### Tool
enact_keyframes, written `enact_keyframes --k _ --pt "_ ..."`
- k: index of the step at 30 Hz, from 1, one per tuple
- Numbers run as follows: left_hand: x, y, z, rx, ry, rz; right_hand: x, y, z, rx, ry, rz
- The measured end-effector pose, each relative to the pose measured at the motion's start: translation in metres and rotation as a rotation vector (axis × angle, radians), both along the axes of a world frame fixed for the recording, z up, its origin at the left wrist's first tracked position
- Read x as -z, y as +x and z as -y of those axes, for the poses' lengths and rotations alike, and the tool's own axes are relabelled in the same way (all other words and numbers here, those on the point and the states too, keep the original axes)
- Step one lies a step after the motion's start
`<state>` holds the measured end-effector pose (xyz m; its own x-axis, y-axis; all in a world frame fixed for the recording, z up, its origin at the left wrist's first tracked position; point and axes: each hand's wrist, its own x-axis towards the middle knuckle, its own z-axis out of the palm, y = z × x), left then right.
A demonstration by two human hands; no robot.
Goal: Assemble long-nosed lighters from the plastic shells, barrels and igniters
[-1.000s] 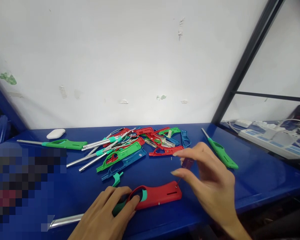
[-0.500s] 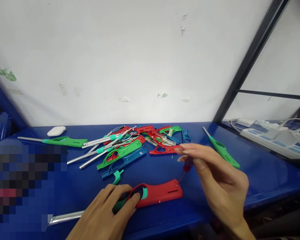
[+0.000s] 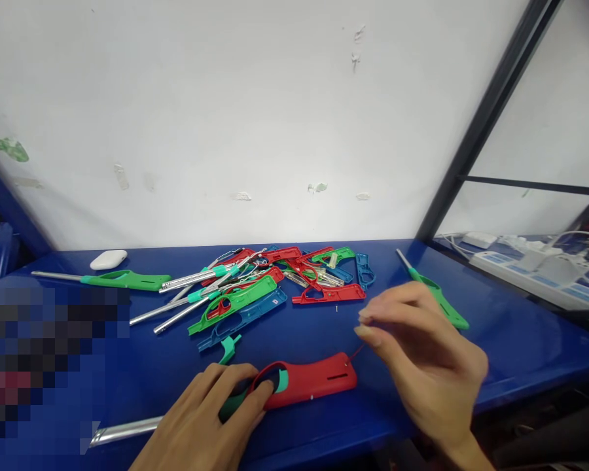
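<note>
On the blue table in front of me lies a red gas lighter (image 3: 319, 381) with a green trigger and a long metal tube pointing left. My left hand (image 3: 209, 412) is closed around its trigger end, fingers through the loop. My right hand (image 3: 425, 360) pinches a small screwdriver (image 3: 356, 351); only its thin shaft shows, since the fingers hide the handle. The shaft's tip meets the far right corner of the red handle, at a small screw hole. Just beyond my left hand rests a loose green trigger (image 3: 230, 348).
Behind is a pile of lighter parts: a green half-shell (image 3: 245, 302), a blue half-shell (image 3: 250, 318), a red half-shell (image 3: 331, 294) and metal tubes. Green lighters lie left (image 3: 127, 280) and right (image 3: 446, 307). A white case (image 3: 108, 260) and power strip (image 3: 535, 278) flank them.
The right hand's fingers have turned and closed further over the screwdriver, so its red handle no longer shows. The shaft now leans lower. The left hand and red lighter have stayed in place.
</note>
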<state>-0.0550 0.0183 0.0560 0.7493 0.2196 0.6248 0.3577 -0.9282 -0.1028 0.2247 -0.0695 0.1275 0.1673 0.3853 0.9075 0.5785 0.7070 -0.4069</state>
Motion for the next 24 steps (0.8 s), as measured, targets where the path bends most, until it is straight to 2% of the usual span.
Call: enact_keyframes --k 5,9,11,14,16,19,21,24 --pt "-0.0009 0.001 -0.0013 -0.008 0.003 -0.008 0.0019 0.0003 -0.0017 -0.054 -0.129 -0.034" --pt "-0.0001 0.0008 -0.0019 -0.011 0.001 -0.011 0.002 0.0016 -0.0013 0.031 -0.017 -0.011" --pt "0.0 0.0008 -0.0018 -0.008 -0.006 -0.015 0.0021 0.0021 -0.0001 0.041 -0.047 -0.006" --pt "-0.0008 0.0015 -0.0013 -0.008 -0.007 0.005 0.0025 0.0017 0.0007 -0.03 -0.124 -0.009" --pt "-0.0018 0.0023 -0.0009 -0.007 -0.002 0.012 0.0027 0.0013 -0.0005 -0.054 -0.084 -0.017" --pt "-0.0033 0.0036 -0.0008 -0.006 0.001 0.011 0.003 0.0021 -0.0026 -0.003 0.001 0.0" --pt "-0.004 0.004 -0.0011 -0.011 -0.004 0.006 0.0032 0.0031 -0.0025 0.026 -0.037 0.015" --pt "-0.0042 0.0032 -0.0014 -0.013 -0.012 -0.003 0.0038 0.0039 -0.001 -0.004 -0.08 0.008"
